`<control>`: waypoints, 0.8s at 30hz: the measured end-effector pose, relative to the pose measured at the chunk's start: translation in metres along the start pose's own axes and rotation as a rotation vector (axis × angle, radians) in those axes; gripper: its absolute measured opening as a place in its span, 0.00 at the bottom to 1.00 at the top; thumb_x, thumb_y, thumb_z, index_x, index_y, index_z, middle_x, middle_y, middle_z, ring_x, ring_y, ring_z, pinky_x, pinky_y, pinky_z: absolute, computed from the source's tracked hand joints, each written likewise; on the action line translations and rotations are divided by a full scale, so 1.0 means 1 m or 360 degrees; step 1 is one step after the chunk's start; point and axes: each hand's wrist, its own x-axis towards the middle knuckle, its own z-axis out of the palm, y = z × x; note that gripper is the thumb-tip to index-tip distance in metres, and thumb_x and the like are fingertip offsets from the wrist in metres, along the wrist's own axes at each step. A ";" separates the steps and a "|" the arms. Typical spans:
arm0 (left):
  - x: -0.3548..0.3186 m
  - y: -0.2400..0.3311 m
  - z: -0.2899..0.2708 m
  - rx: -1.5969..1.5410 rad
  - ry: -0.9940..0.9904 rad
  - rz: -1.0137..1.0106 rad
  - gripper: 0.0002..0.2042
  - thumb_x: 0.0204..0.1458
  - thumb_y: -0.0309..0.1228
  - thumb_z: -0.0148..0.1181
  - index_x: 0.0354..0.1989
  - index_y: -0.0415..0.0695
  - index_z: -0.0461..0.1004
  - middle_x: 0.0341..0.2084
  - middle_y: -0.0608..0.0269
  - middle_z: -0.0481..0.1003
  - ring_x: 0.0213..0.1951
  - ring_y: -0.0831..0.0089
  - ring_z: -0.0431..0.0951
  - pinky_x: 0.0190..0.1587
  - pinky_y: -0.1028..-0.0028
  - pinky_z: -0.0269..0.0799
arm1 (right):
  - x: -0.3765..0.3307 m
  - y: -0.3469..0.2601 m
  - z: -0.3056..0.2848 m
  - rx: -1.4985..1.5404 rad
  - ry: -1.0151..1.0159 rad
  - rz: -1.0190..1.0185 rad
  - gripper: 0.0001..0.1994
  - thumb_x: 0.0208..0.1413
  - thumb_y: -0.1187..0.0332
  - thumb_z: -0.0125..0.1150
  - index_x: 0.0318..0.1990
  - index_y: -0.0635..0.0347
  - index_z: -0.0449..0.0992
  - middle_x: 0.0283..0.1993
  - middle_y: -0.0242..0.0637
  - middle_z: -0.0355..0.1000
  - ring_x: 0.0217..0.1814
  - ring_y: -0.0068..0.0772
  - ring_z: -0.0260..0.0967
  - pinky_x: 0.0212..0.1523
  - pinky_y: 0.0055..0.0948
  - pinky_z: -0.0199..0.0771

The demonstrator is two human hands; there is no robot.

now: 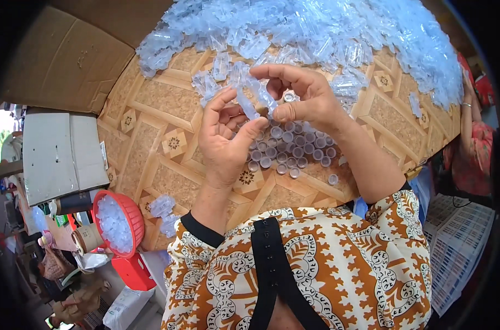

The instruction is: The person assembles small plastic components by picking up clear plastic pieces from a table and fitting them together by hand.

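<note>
My left hand (225,129) pinches a clear plastic tube-like piece (245,103) between thumb and fingers. Close beside it, my right hand (307,102) grips another clear plastic piece (264,96), its lower end near my left thumb. A small round cap (289,97) shows by the curled fingers of my right hand; whether they hold it I cannot tell. Below both hands lies a spread of small round clear caps (298,151) on the patterned table (151,165). Just beyond my fingers are several loose clear pieces (206,85).
A large heap of clear plastic pieces (305,27) covers the far side. Cardboard (57,55) stands at the far left. A red basket of clear pieces (137,220) sits at the table's left edge, near a small pile (163,206). Another person's arm (467,107) shows at the right.
</note>
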 end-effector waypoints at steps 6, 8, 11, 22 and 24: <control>-0.001 0.001 0.001 -0.0182 -0.0082 0.0026 0.28 0.50 0.15 0.65 0.60 0.34 0.64 0.62 0.51 0.62 0.53 0.67 0.75 0.55 0.68 0.77 | 0.002 0.016 0.002 -0.0342 -0.0012 -0.0361 0.37 0.40 0.55 0.77 0.59 0.62 0.74 0.43 0.30 0.71 0.42 0.21 0.65 0.46 0.24 0.69; -0.001 0.000 0.000 -0.0224 -0.0093 0.0001 0.27 0.50 0.14 0.64 0.61 0.34 0.64 0.63 0.49 0.61 0.54 0.66 0.75 0.56 0.68 0.77 | 0.002 0.013 0.004 -0.0393 0.0010 -0.0372 0.37 0.41 0.52 0.76 0.59 0.62 0.74 0.43 0.29 0.71 0.44 0.22 0.65 0.48 0.26 0.69; -0.001 -0.003 -0.002 -0.0153 -0.0099 0.0135 0.27 0.51 0.14 0.63 0.61 0.33 0.64 0.66 0.46 0.58 0.56 0.65 0.74 0.56 0.68 0.77 | 0.003 0.013 0.005 -0.0400 -0.0006 -0.0353 0.37 0.42 0.52 0.76 0.60 0.59 0.74 0.47 0.31 0.73 0.45 0.23 0.67 0.51 0.27 0.70; 0.000 -0.003 -0.002 0.0012 -0.0119 0.0282 0.25 0.53 0.15 0.60 0.61 0.32 0.63 0.68 0.42 0.54 0.59 0.61 0.73 0.58 0.66 0.76 | -0.002 0.010 0.015 -0.0514 0.0084 -0.0443 0.30 0.45 0.67 0.74 0.59 0.56 0.74 0.56 0.38 0.74 0.53 0.29 0.71 0.47 0.28 0.75; 0.000 -0.003 -0.002 0.0014 -0.0122 0.0294 0.25 0.53 0.14 0.60 0.61 0.32 0.64 0.68 0.41 0.54 0.59 0.60 0.72 0.58 0.66 0.76 | -0.002 0.012 0.015 -0.0518 0.0095 -0.0493 0.29 0.45 0.67 0.74 0.59 0.56 0.74 0.56 0.38 0.74 0.53 0.29 0.71 0.47 0.28 0.75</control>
